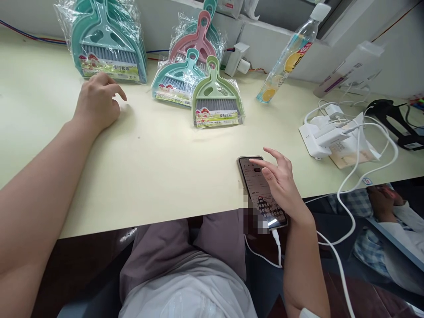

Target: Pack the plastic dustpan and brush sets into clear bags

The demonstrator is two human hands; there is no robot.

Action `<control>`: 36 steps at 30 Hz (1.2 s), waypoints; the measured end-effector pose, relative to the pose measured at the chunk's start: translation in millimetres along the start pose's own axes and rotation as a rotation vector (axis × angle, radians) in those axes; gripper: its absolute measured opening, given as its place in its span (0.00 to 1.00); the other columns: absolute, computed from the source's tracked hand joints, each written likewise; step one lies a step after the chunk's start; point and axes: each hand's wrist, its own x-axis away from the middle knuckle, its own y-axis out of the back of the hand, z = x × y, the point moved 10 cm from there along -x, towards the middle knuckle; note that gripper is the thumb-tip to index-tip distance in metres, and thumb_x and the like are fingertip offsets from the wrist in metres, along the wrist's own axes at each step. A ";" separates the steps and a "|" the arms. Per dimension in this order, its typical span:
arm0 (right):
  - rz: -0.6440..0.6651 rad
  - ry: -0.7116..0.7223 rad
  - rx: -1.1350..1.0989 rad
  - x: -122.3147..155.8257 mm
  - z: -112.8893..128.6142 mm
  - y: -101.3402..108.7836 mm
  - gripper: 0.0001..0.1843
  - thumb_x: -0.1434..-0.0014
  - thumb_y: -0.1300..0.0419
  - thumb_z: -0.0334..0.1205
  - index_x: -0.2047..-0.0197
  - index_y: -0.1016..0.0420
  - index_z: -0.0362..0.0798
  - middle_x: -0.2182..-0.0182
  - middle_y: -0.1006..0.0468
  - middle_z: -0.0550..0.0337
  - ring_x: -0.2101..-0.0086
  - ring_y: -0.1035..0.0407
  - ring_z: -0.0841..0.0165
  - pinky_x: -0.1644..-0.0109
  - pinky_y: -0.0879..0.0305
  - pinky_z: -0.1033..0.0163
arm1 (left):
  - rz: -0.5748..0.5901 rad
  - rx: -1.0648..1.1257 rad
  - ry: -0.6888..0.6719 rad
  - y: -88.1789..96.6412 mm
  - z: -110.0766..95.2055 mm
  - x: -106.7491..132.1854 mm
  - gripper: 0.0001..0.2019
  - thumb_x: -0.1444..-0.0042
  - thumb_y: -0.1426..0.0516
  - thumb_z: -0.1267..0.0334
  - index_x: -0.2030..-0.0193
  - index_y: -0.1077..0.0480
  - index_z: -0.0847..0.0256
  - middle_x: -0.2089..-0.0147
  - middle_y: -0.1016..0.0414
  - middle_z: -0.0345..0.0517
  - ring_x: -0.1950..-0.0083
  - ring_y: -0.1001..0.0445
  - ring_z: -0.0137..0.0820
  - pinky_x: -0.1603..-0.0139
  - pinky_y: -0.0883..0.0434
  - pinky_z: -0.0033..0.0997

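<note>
My right hand (pixel 278 176) hovers over a smartphone (pixel 260 190) at the table's front edge, fingers spread and the index finger over the lit screen. A white charging cable (pixel 276 238) is plugged into the phone's lower end. On the left, my left hand (pixel 98 99) rests on the table with loosely curled fingers and nothing visible in it. Just beyond it stands a stack of teal dustpan and brush sets (pixel 107 44) in clear plastic. Farther right are a pink dustpan set (pixel 198 37), a smaller teal one (pixel 180 81) and a green one (pixel 218 97), all wrapped.
A drink bottle (pixel 288 59) stands at the back right beside a white plug adapter (pixel 236 59). Farther right lie a white power strip (pixel 313 141) with tangled cables and a black stand (pixel 394 119). Another person's hands (pixel 386 198) show at lower right.
</note>
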 end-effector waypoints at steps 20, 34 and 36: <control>-0.051 0.077 -0.336 62.2 13.1 16.8 0.21 0.32 0.50 0.50 0.67 0.16 0.61 0.44 0.29 0.62 0.37 0.42 0.55 0.33 0.48 0.46 | 0.102 0.003 0.059 -7.0 -0.9 2.2 0.20 0.35 0.59 0.63 0.53 0.29 0.67 0.50 0.40 0.48 0.39 0.39 0.39 0.35 0.43 0.46; -0.111 0.018 -0.318 71.2 -5.2 18.5 0.20 0.33 0.48 0.48 0.69 0.15 0.60 0.46 0.29 0.60 0.39 0.40 0.55 0.32 0.49 0.45 | 0.064 -0.062 0.045 1.2 -5.3 2.5 0.20 0.37 0.57 0.62 0.54 0.26 0.65 0.51 0.34 0.49 0.43 0.34 0.37 0.38 0.37 0.42; -0.164 -0.012 -0.298 72.5 -9.8 23.9 0.20 0.33 0.47 0.48 0.68 0.15 0.59 0.46 0.30 0.59 0.39 0.41 0.55 0.32 0.51 0.44 | 0.053 -0.065 0.036 1.2 -5.0 2.4 0.20 0.37 0.57 0.61 0.55 0.26 0.65 0.51 0.34 0.49 0.44 0.33 0.37 0.38 0.36 0.42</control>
